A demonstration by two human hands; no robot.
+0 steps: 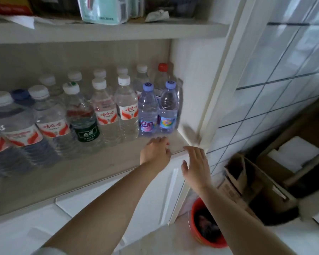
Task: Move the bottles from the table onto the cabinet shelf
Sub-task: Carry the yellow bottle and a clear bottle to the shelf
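Several water bottles stand in rows on the cabinet shelf (92,168). At the right end stand two small bottles with purple caps and colourful labels, one (148,109) beside the other (168,107). Left of them are red-and-white labelled bottles (126,105) and a green-labelled bottle (81,115). My left hand (156,151) hovers over the shelf's front edge just below the purple-capped pair, fingers loosely curled, holding nothing. My right hand (195,165) is spread open at the shelf's right corner, also holding nothing. The table is out of view.
An upper shelf (107,30) holds a teal packet and clutter. The cabinet's side wall (191,74) bounds the shelf on the right. Below are white cabinet doors (155,196). On the floor at right are a red bin (204,227) and cardboard boxes (247,183).
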